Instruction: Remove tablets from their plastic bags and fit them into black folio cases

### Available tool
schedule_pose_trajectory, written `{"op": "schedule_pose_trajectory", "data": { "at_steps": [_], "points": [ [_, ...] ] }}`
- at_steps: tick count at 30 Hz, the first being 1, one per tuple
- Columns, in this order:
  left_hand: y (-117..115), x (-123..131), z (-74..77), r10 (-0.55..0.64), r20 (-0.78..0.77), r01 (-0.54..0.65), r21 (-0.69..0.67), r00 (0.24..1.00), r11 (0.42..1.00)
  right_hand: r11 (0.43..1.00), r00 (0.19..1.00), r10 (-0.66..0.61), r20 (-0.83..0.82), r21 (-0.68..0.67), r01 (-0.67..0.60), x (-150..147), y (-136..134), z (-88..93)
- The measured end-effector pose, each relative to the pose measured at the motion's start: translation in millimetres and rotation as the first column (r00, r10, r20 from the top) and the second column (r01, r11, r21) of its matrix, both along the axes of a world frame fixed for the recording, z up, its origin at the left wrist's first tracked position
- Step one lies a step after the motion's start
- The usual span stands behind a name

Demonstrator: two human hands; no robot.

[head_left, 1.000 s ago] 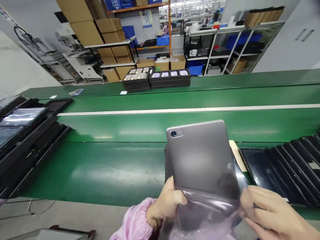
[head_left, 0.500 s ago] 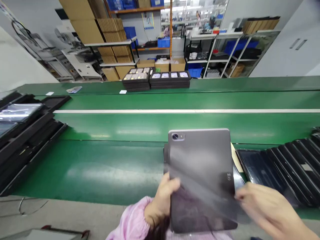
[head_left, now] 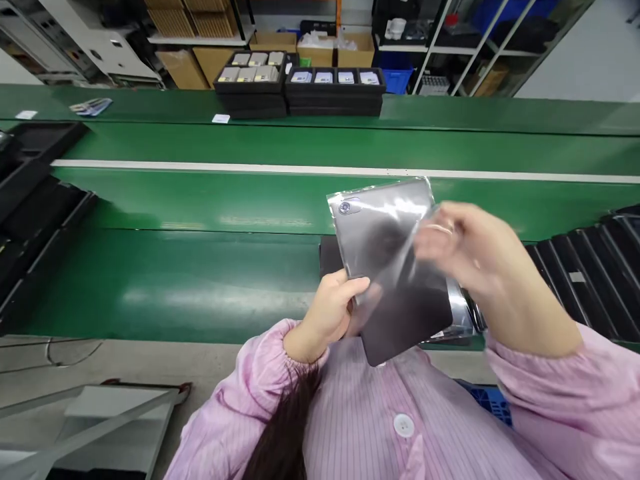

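Note:
A dark grey tablet (head_left: pixel 407 317) is tilted in front of me, its back with the corner camera facing up. My left hand (head_left: pixel 333 303) grips its left edge, thumb on the back. Clear plastic film (head_left: pixel 383 200) lies over the upper part, shiny and creased, its edge standing past the top corners. My right hand (head_left: pixel 460 257) is at the tablet's right side, fingers blurred by motion and closed on the film, whose folds run towards them. Under the tablet, a dark flat piece (head_left: pixel 329 257) and a glossy clear-wrapped item (head_left: pixel 459 310) partly show.
Several black flat pieces (head_left: pixel 590 287) stand leaning in a row at the right. Black trays (head_left: pixel 40 227) are stacked at the left of the green bench (head_left: pixel 200 287). Trays holding small boxed parts (head_left: pixel 335 93) sit at the back, before shelves and cartons.
The tablet has tilted, and the film now covers its upper part rather than trailing across the lower half. My right hand has moved up and left. The view has tipped downward.

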State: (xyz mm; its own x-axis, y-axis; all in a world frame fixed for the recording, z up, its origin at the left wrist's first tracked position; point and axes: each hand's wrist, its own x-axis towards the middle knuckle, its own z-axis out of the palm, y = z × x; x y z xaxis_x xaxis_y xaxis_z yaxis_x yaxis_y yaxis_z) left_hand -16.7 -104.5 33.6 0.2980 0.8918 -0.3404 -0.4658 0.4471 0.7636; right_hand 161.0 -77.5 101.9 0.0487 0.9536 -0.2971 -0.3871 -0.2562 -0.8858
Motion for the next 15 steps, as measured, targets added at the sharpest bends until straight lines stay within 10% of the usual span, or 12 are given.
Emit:
{"op": "schedule_pose_trajectory", "data": {
  "at_steps": [3,10,15],
  "points": [
    [-2.2,4.6,-0.2,-0.058,0.074,0.063,-0.06,0.996,0.996,0.982,0.975,-0.187,-0.116,-0.027,0.185,-9.9,19.9,-6.2],
    [-1.9,-5.7,-0.6,-0.073,0.148,0.095,-0.148,0.986,0.984,0.992,0.99,-0.117,-0.083,0.035,0.12,-16.6,14.9,-0.7],
    [11.0,-19.2,-3.0,0.121,0.041,-0.113,-0.16,0.992,0.981,0.976,0.993,-0.08,0.083,0.208,0.062,20.3,10.1,2.6]
  ]
}}
